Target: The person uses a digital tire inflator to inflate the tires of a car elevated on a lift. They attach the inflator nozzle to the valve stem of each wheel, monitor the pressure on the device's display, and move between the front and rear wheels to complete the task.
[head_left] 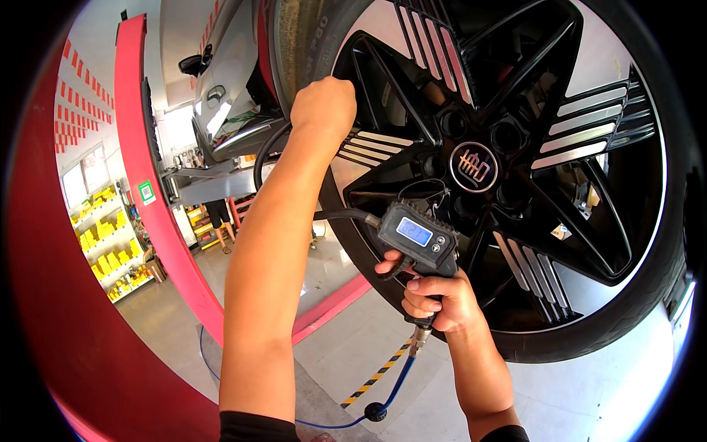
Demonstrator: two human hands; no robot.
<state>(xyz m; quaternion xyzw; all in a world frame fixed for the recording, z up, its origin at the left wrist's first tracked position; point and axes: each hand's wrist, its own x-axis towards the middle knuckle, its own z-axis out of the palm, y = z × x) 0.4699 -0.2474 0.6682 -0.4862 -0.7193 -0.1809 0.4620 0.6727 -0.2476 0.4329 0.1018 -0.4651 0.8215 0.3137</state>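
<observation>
My right hand (445, 298) is wrapped round the grip of a black tire inflator (436, 258) with a lit digital gauge. Its fingers lie at the trigger lever, in front of the lower spokes. From the inflator's left side a black air hose (259, 163) loops behind my left forearm and up to my left hand (324, 107). That hand is closed in a fist at the rim edge of the car wheel (412, 155), the hose running into it; the hose's end is hidden by the fist. A blue air line (401, 379) joins the inflator's base at a metal coupling.
A red lift post (136, 110) stands at the left, with a large red curved surface (96, 331) nearer. The grey car (236, 81) is beyond the wheel. Shelves with yellow boxes (107, 239) line the far left, and a person's legs (219, 217) show behind. Striped tape (375, 374) marks the floor.
</observation>
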